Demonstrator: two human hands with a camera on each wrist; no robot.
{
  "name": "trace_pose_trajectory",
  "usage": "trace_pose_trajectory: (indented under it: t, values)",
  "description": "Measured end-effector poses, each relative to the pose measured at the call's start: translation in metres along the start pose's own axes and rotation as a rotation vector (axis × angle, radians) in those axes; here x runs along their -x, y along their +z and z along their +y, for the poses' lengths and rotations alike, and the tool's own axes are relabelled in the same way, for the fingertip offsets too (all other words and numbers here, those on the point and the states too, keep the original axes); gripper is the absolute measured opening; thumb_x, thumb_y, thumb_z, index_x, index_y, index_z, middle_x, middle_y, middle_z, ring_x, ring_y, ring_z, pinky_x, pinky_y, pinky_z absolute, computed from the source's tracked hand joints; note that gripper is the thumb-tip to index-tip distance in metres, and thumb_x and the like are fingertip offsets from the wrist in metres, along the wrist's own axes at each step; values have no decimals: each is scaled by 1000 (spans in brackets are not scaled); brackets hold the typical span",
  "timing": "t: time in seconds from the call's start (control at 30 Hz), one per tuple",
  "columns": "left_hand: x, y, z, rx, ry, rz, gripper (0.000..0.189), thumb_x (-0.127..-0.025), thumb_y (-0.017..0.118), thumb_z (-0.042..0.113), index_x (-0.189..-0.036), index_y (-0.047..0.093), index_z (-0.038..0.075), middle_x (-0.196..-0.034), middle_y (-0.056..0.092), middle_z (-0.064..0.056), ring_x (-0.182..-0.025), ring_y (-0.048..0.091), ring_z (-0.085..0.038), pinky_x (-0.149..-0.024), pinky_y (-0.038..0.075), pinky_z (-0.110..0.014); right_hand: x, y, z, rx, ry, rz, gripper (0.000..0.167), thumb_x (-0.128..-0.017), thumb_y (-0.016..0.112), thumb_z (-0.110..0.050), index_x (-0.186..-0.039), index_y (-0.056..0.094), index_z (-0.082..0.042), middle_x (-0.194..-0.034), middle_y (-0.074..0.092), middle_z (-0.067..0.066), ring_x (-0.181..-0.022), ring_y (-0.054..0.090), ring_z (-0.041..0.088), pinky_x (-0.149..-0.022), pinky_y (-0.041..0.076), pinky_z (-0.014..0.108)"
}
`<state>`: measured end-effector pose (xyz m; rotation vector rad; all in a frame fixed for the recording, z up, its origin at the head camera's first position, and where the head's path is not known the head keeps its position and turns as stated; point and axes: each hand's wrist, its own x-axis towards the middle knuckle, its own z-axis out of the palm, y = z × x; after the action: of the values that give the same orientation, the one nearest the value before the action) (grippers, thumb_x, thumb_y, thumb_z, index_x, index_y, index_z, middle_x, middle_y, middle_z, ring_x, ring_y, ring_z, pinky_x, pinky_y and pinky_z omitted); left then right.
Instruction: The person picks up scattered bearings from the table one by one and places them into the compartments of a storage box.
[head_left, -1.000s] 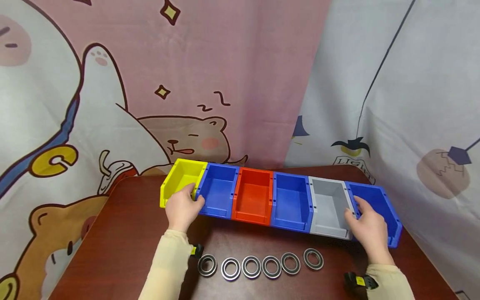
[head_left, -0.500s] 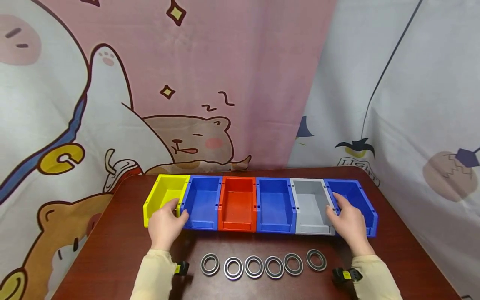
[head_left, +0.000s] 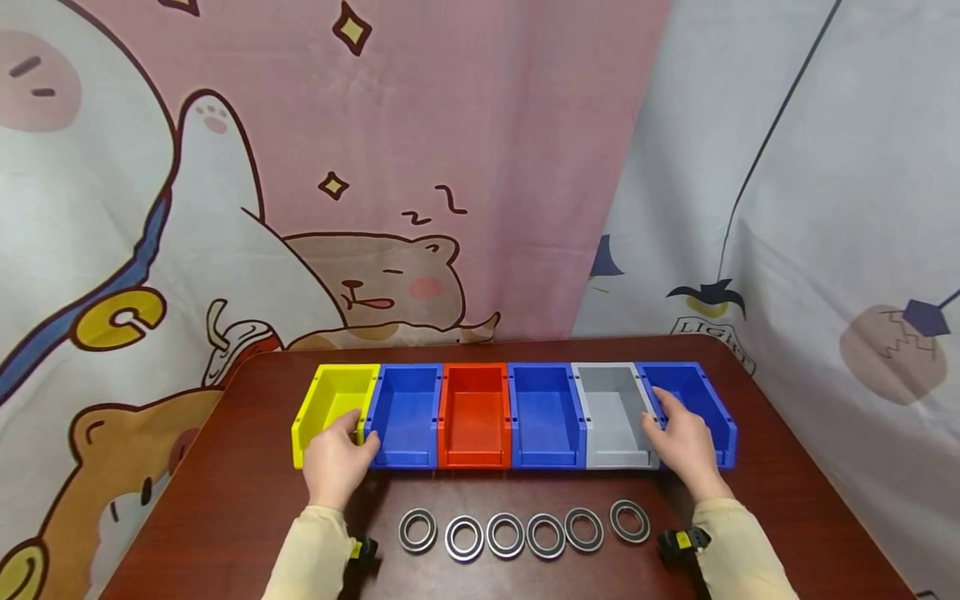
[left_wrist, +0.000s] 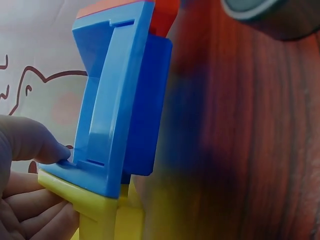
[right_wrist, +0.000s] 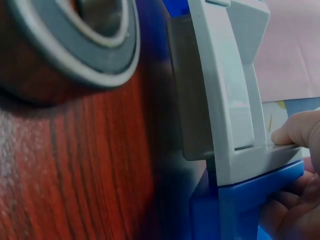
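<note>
While holding a straight row of six joined bins near both ends, pinching with the left hand (head_left: 337, 462) the touching walls of the yellow bin (head_left: 341, 392) and first blue bin (head_left: 407, 417), with the thumb on the blue side and fingers on the yellow. Likewise pinching with the right hand (head_left: 686, 442) the touching walls of the grey bin (head_left: 611, 408) and last blue bin (head_left: 686, 383), with the thumb on the grey side. Joined in between, from the left: red bin (head_left: 475, 417), then middle blue bin (head_left: 546, 417). Hard to tell whether resting fully on the reddish-brown table (head_left: 247, 467). Lying flat in front of the row, in a slightly wavy line between the pale sleeves (head_left: 307, 554): six metal rings (head_left: 491, 536). Behind, in pink and white with cartoon animals: a cloth backdrop (head_left: 525, 167).
</note>
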<state>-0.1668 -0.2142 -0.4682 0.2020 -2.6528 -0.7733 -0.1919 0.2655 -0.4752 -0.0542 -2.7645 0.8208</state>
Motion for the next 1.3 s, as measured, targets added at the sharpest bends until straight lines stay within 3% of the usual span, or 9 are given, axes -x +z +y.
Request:
trace_pose_trajectory:
  t: [0.07,0.17,0.33,0.73,1.0,1.3]
  values:
    - [0,2,-1,-6,-1,5,47,-81,76,21,-120,68,-3,-99,72,-22,-81,67,-39,-71,50,-54,-2,2,1,-1,-10,2,55,-92,64,-15,-137,47,11,-121,58,37,-64,64,35,-72,52,56]
    - [0,4,-3,-9,-6,8,47,-80,76,22,-119,68,-3,-99,72,-22,-81,67,-39,-70,50,-54,-5,5,1,-6,-31,13,54,-91,64,-14,-136,48,11,-120,59,36,-63,63,35,-71,52,56]
    - [-2,8,-6,-10,-18,11,46,-80,75,22,-119,68,-2,-99,72,-21,-81,66,-40,-70,49,-53,-9,8,0,-10,-53,9,53,-91,64,-13,-136,49,11,-123,57,36,-97,63,50,-83,49,60]
    - [-5,13,-8,-19,-20,-8,46,-81,74,22,-120,67,-2,-102,71,-22,-84,66,-41,-72,48,-55,-15,12,2,-20,-54,-10,54,-92,63,-13,-138,47,10,-124,57,36,-98,63,50,-84,48,61]
    - [-8,9,-9,-45,22,-51,48,-82,74,21,-120,63,-5,-101,70,-23,-81,66,-39,-72,51,-55,-13,8,0,-80,-5,-106,60,-95,60,-16,-145,37,10,-139,43,38,-124,45,54,-99,39,63]
    - [-9,8,-8,-78,5,-111,48,-82,74,23,-119,59,-4,-97,69,-22,-74,63,-35,-68,51,-54,1,-12,-7,-43,-100,-92,68,-92,67,-16,-146,36,11,-140,42,37,-128,41,54,-100,36,65]
